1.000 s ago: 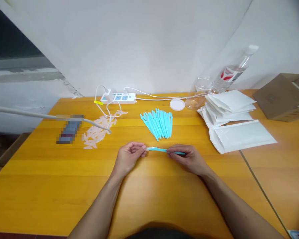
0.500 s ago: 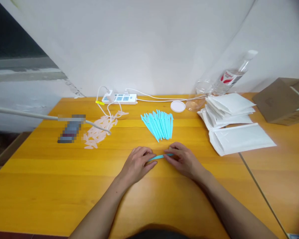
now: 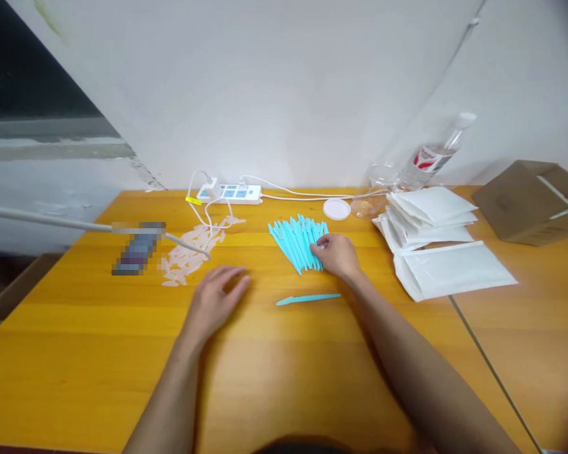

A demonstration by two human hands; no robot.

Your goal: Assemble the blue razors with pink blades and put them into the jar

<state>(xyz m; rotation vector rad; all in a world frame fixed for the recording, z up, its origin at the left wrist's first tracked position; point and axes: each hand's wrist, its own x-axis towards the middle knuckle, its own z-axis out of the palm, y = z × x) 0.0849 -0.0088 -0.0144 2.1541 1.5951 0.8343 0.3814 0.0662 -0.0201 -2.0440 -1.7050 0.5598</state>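
A single slim turquoise eyebrow razor [image 3: 308, 298] lies flat on the table in front of me, with no hand on it. Behind it a fanned pile of like razors [image 3: 291, 243] is spread. My right hand [image 3: 337, 254] is at the pile's right edge, thumb and fingers closed on one razor there. My left hand [image 3: 213, 296] hovers over the table to the left, fingers apart and holding nothing. Beyond it lies a scatter of pale pink, translucent razor covers [image 3: 189, 252].
White padded envelopes [image 3: 454, 271] are stacked at the right, beside a cardboard box [image 3: 525, 202]. A bottle [image 3: 430, 157], a clear jar [image 3: 372, 192] and a white lid [image 3: 336, 209] stand along the wall. A power strip [image 3: 236, 194] has cables trailing over the covers. A blurred-out object [image 3: 137, 249] lies left.
Both hands have let go of the single razor, which stays on the table. My right hand has moved forward to the pile, and my left hand has drawn back to the left.
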